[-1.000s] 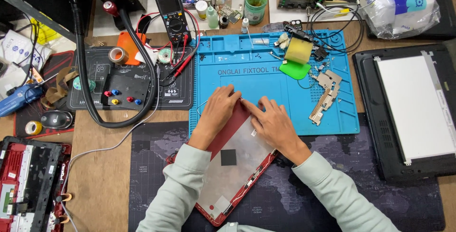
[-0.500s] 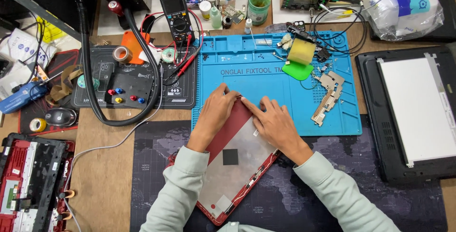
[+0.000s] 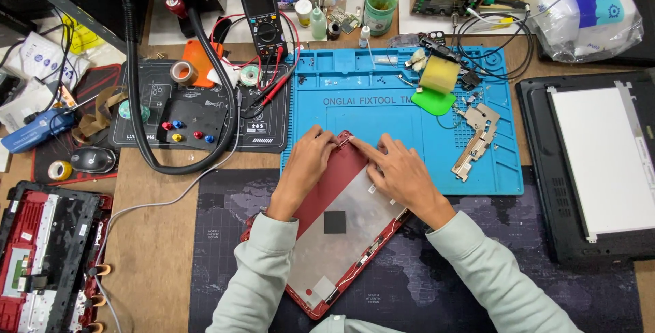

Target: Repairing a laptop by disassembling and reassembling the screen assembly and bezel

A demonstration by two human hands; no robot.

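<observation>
A red plastic laptop lid [image 3: 341, 230] is seen lined inside with dull silvery foil (a small black matt square is stuck on it). It is laid partly on a smooth blue rubbery mat [image 3: 382, 101] and a matt dark cloth-like desk pad [image 3: 423, 278]. 2 bare-metal hinge brackets [image 3: 475, 139] look brushed. Bare wood is shown by the bench [image 3: 157, 237].

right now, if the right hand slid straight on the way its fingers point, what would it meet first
The right hand points up-left along the red laptop lid. It would probably meet the left hand first, at the lid's top corner; their fingertips look nearly touching there.
</observation>
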